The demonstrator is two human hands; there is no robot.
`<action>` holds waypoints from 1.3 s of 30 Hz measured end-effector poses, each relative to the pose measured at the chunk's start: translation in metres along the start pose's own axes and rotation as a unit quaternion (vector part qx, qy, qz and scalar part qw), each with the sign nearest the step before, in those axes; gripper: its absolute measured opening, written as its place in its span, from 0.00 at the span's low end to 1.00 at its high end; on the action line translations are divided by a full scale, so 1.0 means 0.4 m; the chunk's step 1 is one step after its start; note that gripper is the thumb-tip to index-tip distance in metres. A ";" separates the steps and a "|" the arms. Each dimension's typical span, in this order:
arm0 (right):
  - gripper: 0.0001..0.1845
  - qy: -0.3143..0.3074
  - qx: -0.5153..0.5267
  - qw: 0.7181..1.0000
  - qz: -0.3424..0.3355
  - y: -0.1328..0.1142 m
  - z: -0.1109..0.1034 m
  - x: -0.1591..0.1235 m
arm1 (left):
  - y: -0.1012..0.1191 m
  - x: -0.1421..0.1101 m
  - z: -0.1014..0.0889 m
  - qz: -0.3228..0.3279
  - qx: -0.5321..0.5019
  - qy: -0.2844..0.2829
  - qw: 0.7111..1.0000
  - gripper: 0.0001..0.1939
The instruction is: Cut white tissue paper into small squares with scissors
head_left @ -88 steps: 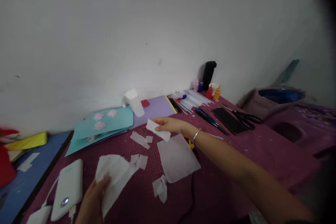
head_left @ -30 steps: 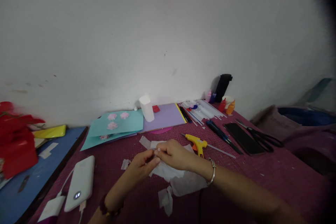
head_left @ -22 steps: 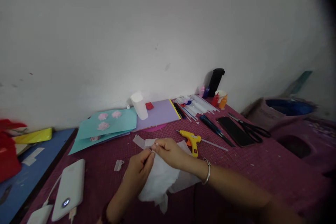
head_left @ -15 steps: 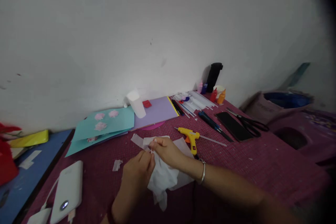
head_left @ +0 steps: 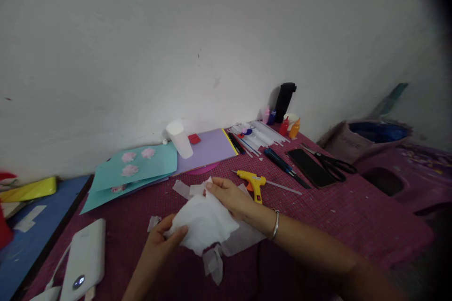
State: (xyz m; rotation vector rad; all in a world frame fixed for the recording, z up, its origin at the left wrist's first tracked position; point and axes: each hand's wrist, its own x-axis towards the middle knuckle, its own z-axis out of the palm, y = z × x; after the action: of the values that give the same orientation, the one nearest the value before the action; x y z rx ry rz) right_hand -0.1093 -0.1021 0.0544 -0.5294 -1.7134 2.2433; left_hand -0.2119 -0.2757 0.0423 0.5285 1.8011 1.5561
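A thin white sheet of tissue paper (head_left: 203, 223), slightly puckered, is stretched between my two hands above the table. My left hand (head_left: 160, 240) pinches its left edge between thumb and fingers. At the sheet's upper right edge, my right hand (head_left: 228, 195) grips it with thumb over fingers. Partly covered by my right wrist and the held sheet, a flat white sheet (head_left: 243, 240) lies on the table. Small torn white scraps (head_left: 213, 263) lie just below, and another scrap (head_left: 154, 222) is beside my left fingers. A yellow glue gun (head_left: 252, 181) rests just beyond my right hand.
Turquoise paper (head_left: 141, 162) with pink flowers lies back left, beside a purple sheet (head_left: 212, 150) and a white roll (head_left: 180, 138). A power bank (head_left: 84, 256) sits at left. A utility knife (head_left: 282, 162), phone (head_left: 310, 167) and scissors (head_left: 330, 162) lie at right.
My hands first held separate white pieces, then came together, fingertips pinching at the tissue paper. Now my left hand has moved down and left, spreading the sheet out between them.
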 end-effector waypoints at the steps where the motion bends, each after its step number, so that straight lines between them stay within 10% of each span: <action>1: 0.17 -0.023 0.029 0.999 0.008 0.008 0.003 -0.005 | -0.004 -0.010 0.003 -0.009 -0.057 0.053 0.997 0.18; 8: 0.22 -0.025 -0.014 0.999 -0.033 0.060 0.032 -0.030 | 0.037 -0.068 0.064 -0.049 -0.228 0.270 0.934 0.21; 39: 0.15 0.137 -0.058 0.982 -0.118 0.065 0.079 0.041 | 0.043 -0.051 0.083 0.070 -0.044 0.325 0.942 0.11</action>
State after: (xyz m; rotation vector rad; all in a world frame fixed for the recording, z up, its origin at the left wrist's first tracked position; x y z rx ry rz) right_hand -0.1379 -0.1294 0.0348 -0.5951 -1.6732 1.8245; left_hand -0.1764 -0.2635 0.0623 0.0925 2.1845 2.0675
